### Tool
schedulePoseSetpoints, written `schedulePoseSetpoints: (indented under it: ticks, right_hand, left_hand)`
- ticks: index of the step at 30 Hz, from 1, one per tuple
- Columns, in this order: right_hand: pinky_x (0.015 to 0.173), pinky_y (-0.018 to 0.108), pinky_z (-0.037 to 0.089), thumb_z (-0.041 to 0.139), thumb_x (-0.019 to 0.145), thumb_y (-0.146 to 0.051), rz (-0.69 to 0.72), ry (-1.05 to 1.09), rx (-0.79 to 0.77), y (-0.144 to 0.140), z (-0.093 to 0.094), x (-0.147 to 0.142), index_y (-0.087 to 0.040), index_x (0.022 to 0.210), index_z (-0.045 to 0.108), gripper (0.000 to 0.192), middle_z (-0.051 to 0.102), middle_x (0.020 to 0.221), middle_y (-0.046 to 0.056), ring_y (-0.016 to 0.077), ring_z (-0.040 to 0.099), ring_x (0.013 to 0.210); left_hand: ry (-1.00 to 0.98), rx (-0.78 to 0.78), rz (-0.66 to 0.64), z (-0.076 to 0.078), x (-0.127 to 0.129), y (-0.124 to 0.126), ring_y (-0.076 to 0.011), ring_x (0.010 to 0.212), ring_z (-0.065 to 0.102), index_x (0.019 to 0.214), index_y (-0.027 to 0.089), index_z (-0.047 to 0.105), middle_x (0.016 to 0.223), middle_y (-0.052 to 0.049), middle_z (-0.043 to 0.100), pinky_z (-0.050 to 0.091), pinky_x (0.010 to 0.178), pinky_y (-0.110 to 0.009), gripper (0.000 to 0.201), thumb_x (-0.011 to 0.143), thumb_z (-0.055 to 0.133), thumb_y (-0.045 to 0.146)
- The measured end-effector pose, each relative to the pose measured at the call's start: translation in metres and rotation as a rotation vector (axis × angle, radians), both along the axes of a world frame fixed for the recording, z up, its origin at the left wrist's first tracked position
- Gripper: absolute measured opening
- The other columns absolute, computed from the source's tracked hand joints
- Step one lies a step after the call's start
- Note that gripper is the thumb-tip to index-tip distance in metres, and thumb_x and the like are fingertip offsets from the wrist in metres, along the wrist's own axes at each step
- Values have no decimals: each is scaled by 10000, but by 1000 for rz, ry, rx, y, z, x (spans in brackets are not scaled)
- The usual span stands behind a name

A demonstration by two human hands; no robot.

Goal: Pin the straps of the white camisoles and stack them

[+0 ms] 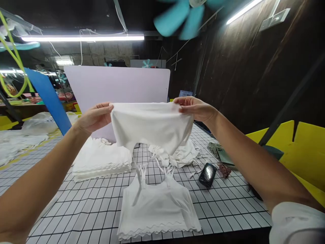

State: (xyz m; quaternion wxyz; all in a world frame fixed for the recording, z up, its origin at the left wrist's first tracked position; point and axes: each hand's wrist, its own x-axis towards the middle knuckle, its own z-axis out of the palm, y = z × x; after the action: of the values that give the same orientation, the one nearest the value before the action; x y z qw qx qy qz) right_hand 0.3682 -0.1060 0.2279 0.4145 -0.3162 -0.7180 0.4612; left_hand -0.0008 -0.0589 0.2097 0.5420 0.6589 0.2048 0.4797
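A white camisole top (152,122) hangs stretched out above the table, its straight edge uppermost. My left hand (98,115) pinches its upper left corner, and my right hand (194,107) grips the upper right. Below it, near the table's front edge, lie white camisoles (157,206) laid flat with wavy hems toward me and thin straps pointing away. Behind to the left sits a neat stack of white garments (103,157). A loose, crumpled heap of white garments (186,154) with straps lies to the right, partly hidden by the held top.
The table (220,217) has a white cloth with a black grid. On its right are a shiny black packet (207,175), a dark red item (224,169) and a green pouch (224,156). A pale upright board (116,84) and a blue panel (49,98) stand behind. Yellow bins (308,152) flank the right.
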Motion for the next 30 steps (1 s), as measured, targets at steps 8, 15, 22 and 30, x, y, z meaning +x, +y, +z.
schedulePoseSetpoints:
  ticks: [8, 15, 22, 30]
  right_hand:
    - [603, 276, 485, 933, 558, -403, -109, 62, 126, 3, -8, 25, -197, 634, 675, 339, 640, 736, -3, 128, 604, 685]
    - [546, 285, 452, 921, 535, -519, -185, -39, 127, 12, -20, 35, -194, 601, 589, 469, 571, 643, -16, 109, 541, 583]
    - [591, 282, 419, 906, 604, -471, -307, -314, 205, 68, -46, 53, -182, 663, 684, 369, 597, 663, -13, 103, 512, 640]
    - [597, 275, 331, 836, 727, -481, -577, -529, 602, 68, -37, 45, -141, 1113, 718, 527, 544, 754, -20, 38, 429, 633]
  left_hand:
    - [294, 75, 100, 3, -28, 4, -107, 575, 565, 671, 134, 667, 622, -4, 643, 488, 532, -218, 457, 587, 921, 504]
    - [532, 152, 126, -14, -39, 20, -178, 708, 605, 724, 198, 713, 708, -44, 674, 531, 674, -338, 475, 631, 840, 647]
    - [746, 227, 241, -25, -30, 54, -176, 757, 579, 824, 184, 717, 767, -38, 651, 521, 762, -351, 428, 687, 816, 577]
    - [904, 629, 849, -13, 10, 59, -126, 895, 512, 1096, 87, 720, 907, 1, 578, 436, 1013, -389, 518, 776, 788, 489]
